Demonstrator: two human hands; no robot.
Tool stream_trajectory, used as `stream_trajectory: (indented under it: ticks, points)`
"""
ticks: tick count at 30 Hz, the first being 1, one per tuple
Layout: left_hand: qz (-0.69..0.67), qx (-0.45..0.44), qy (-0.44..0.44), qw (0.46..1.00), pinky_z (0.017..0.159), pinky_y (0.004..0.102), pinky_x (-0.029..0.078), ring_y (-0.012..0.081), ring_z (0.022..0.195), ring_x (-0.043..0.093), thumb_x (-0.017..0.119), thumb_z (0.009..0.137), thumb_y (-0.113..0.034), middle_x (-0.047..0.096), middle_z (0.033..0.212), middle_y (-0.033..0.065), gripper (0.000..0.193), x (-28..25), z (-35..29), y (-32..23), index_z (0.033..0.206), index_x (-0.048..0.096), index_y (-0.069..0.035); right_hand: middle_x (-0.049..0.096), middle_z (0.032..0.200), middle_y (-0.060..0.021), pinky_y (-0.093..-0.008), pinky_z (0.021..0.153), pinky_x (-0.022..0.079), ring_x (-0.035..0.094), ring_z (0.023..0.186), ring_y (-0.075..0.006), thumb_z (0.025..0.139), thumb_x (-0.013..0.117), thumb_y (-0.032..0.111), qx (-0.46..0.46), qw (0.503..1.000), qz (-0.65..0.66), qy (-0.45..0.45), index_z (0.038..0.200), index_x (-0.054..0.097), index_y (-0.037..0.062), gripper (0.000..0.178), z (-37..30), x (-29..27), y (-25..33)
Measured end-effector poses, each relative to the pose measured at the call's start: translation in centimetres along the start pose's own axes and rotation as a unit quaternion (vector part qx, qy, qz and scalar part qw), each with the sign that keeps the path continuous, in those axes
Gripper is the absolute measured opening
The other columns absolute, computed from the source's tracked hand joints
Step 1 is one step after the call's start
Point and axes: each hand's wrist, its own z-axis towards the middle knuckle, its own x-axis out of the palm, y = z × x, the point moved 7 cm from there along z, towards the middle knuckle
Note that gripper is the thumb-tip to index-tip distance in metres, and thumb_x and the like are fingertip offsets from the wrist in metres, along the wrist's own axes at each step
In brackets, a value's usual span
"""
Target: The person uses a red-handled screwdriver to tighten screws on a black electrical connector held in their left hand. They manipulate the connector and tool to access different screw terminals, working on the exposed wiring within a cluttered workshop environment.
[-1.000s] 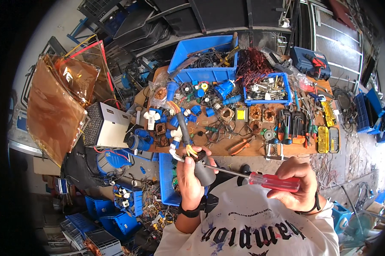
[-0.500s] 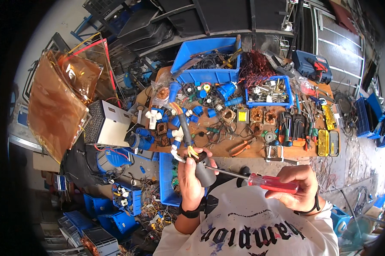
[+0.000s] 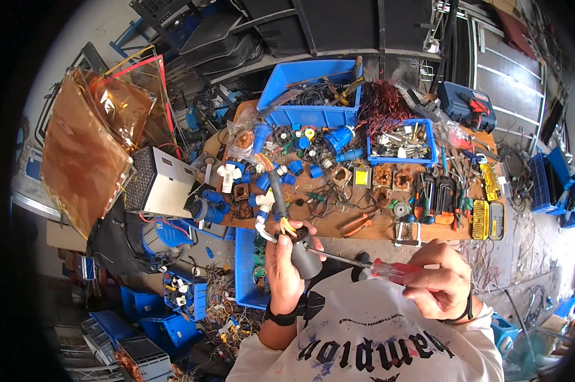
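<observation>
My left hand (image 3: 286, 270) is closed round a dark grey cylindrical connector body (image 3: 306, 260), held off the bench near my chest. Yellow wires (image 3: 288, 226) come out of its top and run into a thick grey cable (image 3: 276, 194). At the far end of that cable, more coloured wires lead to a blue plug (image 3: 260, 138). In my right hand (image 3: 441, 280) is a screwdriver (image 3: 392, 270) with a clear red handle. Its shaft points left, and its tip meets the side of the cylinder. My right fingers wrap round the handle's rear end and hide it.
Ahead stands a wooden bench (image 3: 329, 219) crowded with blue connectors, wires and tools. On it are a large blue bin (image 3: 310, 116), a smaller blue tray (image 3: 402, 158) and orange-handled pliers (image 3: 357, 226). Another blue bin (image 3: 252, 300) sits below, left of my forearm.
My right hand has shifted its hold on the screwdriver handle, with the fingers now curled further over it. The left hand and the cylinder stay nearly in place.
</observation>
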Motion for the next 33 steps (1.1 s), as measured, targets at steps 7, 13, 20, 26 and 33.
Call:
stream_trajectory:
  ticks: [7, 13, 20, 26, 33]
  points:
    - [-0.013, 0.004, 0.002, 1.0, 0.059, 0.0337, 0.056, 0.0214, 0.077, 0.06, 0.043, 0.099, -0.036, 0.056, 0.103, 0.0175, 0.039, -0.2, 0.2, 0.2, 0.115, 0.046, -0.001, 0.063, 0.1, -0.0173, -0.0328, 0.072, 0.052, 0.064, 0.087, -0.0252, 0.077, 0.071, -0.002, 0.078, 0.99, 0.107, -0.041, 0.097, 0.053, 0.0056, 0.027, -0.2, 0.1, -1.0]
    - [-0.012, -0.003, 0.0, 1.0, 0.06, 0.0339, 0.055, 0.0216, 0.076, 0.06, 0.042, 0.099, -0.036, 0.055, 0.102, 0.0173, 0.038, 0.2, 0.6, 0.5, 0.115, 0.046, -0.001, 0.054, 0.106, -0.0191, -0.0339, 0.076, 0.052, 0.059, 0.095, -0.0244, 0.086, 0.068, 0.013, 0.194, 0.929, 0.292, -0.122, 0.102, 0.05, 0.0057, 0.025, -0.9, 1.4, -2.5]
    - [-0.001, -0.001, 0.001, 1.0, 0.059, 0.0336, 0.055, 0.0215, 0.076, 0.059, 0.043, 0.099, -0.036, 0.056, 0.102, 0.0169, 0.038, 0.2, 1.0, 0.4, 0.115, 0.046, -0.002, 0.056, 0.09, -0.014, -0.0302, 0.06, 0.047, 0.057, 0.074, -0.0206, 0.084, 0.072, 0.026, 0.081, 0.993, 0.087, -0.023, 0.103, 0.049, 0.006, 0.036, -0.5, 0.7, -1.9]
    - [-0.012, -0.004, 0.0, 1.0, 0.06, 0.0339, 0.055, 0.0214, 0.076, 0.06, 0.043, 0.099, -0.036, 0.056, 0.102, 0.0171, 0.038, 0.3, 1.4, 0.5, 0.114, 0.047, -0.001, 0.06, 0.095, -0.0142, -0.0301, 0.057, 0.05, 0.063, 0.075, -0.0235, 0.073, 0.066, -0.006, 0.038, 0.999, -0.02, -0.032, 0.094, 0.062, 0.0056, 0.024, 1.3, -0.1, -0.7]
    - [-0.008, -0.013, 0.004, 1.0, 0.06, 0.0336, 0.054, 0.0213, 0.077, 0.059, 0.043, 0.099, -0.036, 0.055, 0.102, 0.017, 0.038, 0.4, 1.5, 0.9, 0.114, 0.047, -0.001, 0.057, 0.102, -0.0179, -0.0335, 0.074, 0.05, 0.061, 0.089, -0.0245, 0.083, 0.066, 0.007, 0.101, 0.982, 0.137, -0.078, 0.108, 0.049, 0.0025, 0.031, -0.2, 0.7, -2.5]
